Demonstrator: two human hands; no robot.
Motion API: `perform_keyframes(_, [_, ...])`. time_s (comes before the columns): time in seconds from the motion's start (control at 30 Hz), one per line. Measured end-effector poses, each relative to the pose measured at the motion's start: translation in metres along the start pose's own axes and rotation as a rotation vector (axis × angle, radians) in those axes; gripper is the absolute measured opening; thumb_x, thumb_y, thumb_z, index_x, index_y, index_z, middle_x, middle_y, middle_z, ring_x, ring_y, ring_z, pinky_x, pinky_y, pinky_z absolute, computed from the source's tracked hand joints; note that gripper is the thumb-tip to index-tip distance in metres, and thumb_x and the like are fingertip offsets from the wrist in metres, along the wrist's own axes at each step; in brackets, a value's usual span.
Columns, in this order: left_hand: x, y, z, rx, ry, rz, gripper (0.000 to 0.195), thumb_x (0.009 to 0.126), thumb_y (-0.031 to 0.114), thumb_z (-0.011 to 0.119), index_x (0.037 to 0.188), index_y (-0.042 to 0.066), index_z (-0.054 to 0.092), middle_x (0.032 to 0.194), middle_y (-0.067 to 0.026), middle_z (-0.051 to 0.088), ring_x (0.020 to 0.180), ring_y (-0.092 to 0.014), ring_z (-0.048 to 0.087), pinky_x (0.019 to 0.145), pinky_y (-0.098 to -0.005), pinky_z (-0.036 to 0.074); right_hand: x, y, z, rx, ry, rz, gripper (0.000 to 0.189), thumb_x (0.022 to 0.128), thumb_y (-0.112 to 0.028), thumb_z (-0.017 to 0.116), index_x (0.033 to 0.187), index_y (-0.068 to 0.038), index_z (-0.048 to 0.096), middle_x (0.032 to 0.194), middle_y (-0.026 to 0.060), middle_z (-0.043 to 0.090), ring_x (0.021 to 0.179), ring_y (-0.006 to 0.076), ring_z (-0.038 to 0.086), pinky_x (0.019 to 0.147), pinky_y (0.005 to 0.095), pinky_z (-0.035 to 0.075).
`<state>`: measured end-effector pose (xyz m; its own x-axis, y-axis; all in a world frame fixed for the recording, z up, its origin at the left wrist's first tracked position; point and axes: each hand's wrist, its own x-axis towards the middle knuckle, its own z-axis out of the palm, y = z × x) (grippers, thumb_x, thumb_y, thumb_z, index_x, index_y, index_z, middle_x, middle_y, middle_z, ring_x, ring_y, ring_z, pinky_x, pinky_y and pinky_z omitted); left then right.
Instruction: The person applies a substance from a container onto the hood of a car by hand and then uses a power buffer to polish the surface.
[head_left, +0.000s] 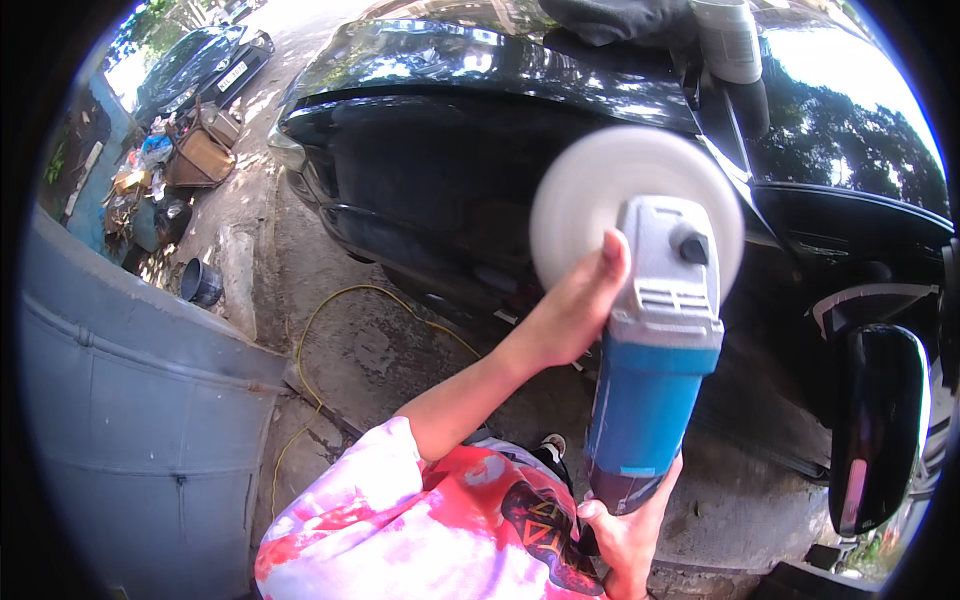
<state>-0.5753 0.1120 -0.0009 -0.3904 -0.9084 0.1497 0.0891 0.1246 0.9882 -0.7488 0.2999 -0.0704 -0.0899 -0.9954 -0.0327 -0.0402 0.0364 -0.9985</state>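
Note:
A blue and grey angle polisher (649, 397) lies across the view over a black car's fender (450, 172). Its round whitish pad (585, 195) looks blurred, as if spinning; whether it touches the paint cannot be told. My left hand (581, 307) grips the metal gear head from the side, thumb up along it. Around the rear end of the blue body is my right hand (630, 525), its palm partly hidden by the tool.
The car's side mirror (874, 427) juts out at right. A bottle (727, 41) and dark cloth (619, 19) rest near the windshield. A yellow cord (301, 349) crosses the ground beside a grey metal gate (142, 405). A black bucket (201, 283), rubbish and a parked car lie farther left.

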Motion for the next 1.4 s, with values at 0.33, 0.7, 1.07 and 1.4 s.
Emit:
perform_keyframes(0.33, [-0.033,0.022,-0.173,-0.327,0.363,-0.024,0.091,0.098,0.074,0.016,0.143,-0.001,0.044,0.127,-0.0162,0.063,0.112,-0.024,0.065,0.100,-0.0389,0.053,0.061,-0.052,0.136,-0.003,-0.434,-0.104,0.126,0.079,-0.040,0.085,0.157,-0.004,-0.008,0.128,0.0330,0.059,0.114,0.0430,0.064,0.098,0.0439,0.051])
perform_keyframes(0.7, [-0.065,0.023,-0.289,-0.274,0.603,0.004,0.093,0.096,0.077,0.020,0.139,-0.001,0.047,0.122,-0.0159,0.064,0.105,-0.024,0.066,0.093,-0.0418,0.056,0.099,-0.058,0.229,-0.022,-0.538,-0.184,0.108,0.087,-0.039,0.072,0.157,-0.004,-0.003,0.091,0.0333,0.068,0.084,0.0499,0.069,0.080,0.0492,0.055])
perform_keyframes(1.07, [-0.003,0.003,-0.094,-0.059,0.105,-0.181,0.108,0.088,0.085,0.015,0.136,-0.004,0.054,0.120,-0.0109,0.066,0.107,-0.018,0.062,0.096,-0.0330,0.051,0.002,-0.056,0.092,0.398,-0.047,-0.012,0.116,0.077,-0.017,0.081,0.158,-0.003,0.000,0.152,0.0209,0.032,0.137,0.0320,0.042,0.114,0.0443,0.034])
perform_keyframes(1.4, [-0.005,0.029,-0.093,-0.168,0.236,-0.107,0.085,0.100,0.070,0.025,0.136,-0.001,0.052,0.122,-0.0126,0.063,0.108,-0.019,0.064,0.094,-0.0359,0.053,0.026,-0.044,0.091,0.171,-0.174,-0.075,0.116,0.081,-0.026,0.082,0.158,-0.004,-0.001,0.145,0.0254,0.044,0.132,0.0331,0.051,0.109,0.0412,0.041])
